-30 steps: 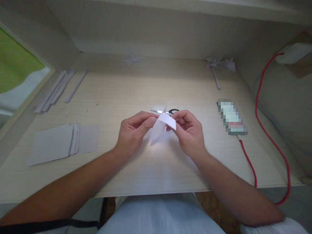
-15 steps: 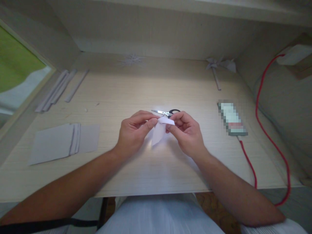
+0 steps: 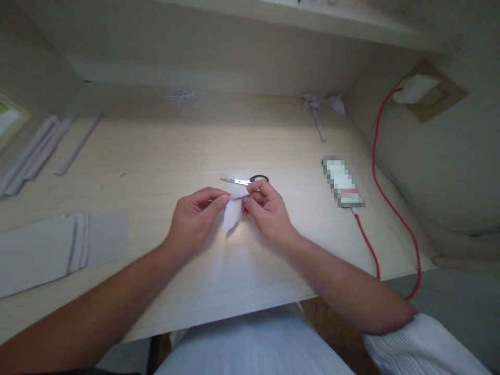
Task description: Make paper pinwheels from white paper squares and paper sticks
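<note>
Both hands meet over the middle of the pale wood-grain worktop (image 3: 164, 156), the left hand (image 3: 193, 219) and the right hand (image 3: 267, 213) each pinching the top edge of a small folded piece of white paper (image 3: 233, 214) between thumb and fingertips, so the sheet hangs lifted just above the surface, apparently so its fold can be worked from both sides at once. Just behind the hands lies a pair of black-handled steel scissors (image 3: 246, 180), blades pointing left, close enough to be picked up easily. Near the left edge rests a stack of grey paper sheets (image 3: 58, 250), and grey paper strips (image 3: 35, 151) lie toward the far left corner. Toward the right edge sits a blurred rectangular device (image 3: 342, 183) with a red cable (image 3: 390, 203) running off the worktop's near right corner.
</note>
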Demonstrator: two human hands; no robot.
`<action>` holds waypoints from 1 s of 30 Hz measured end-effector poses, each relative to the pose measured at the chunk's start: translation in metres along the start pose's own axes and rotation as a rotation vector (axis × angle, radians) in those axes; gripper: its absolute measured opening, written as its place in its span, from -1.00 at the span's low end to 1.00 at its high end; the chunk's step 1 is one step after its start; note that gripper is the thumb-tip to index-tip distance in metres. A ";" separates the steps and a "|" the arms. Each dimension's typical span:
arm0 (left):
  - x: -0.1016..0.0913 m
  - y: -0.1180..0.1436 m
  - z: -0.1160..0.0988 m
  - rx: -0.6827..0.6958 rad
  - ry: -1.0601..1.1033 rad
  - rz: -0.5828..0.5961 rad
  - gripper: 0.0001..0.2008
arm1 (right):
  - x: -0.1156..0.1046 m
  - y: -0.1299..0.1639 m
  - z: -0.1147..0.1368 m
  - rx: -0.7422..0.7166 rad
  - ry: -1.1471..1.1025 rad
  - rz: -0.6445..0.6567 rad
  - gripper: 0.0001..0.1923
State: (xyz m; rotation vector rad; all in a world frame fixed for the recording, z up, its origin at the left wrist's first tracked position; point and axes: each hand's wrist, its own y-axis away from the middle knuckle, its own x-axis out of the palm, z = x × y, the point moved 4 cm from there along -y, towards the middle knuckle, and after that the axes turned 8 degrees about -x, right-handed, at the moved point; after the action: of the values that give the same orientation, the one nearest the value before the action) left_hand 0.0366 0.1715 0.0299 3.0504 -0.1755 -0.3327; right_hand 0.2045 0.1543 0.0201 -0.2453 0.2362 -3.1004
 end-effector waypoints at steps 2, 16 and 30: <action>0.000 -0.001 0.003 -0.018 -0.004 0.004 -0.86 | 0.001 -0.001 -0.004 0.012 -0.019 -0.006 -0.87; -0.003 0.002 -0.004 0.005 0.055 -0.063 -0.88 | 0.000 -0.003 -0.005 0.033 -0.072 -0.044 -0.87; -0.001 0.001 -0.003 0.038 0.073 0.048 -0.88 | 0.003 0.003 0.000 0.018 -0.061 0.003 -0.82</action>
State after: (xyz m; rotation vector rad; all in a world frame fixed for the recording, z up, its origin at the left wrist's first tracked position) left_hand 0.0366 0.1711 0.0329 3.0837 -0.2525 -0.2174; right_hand 0.2020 0.1510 0.0204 -0.3389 0.2075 -3.0846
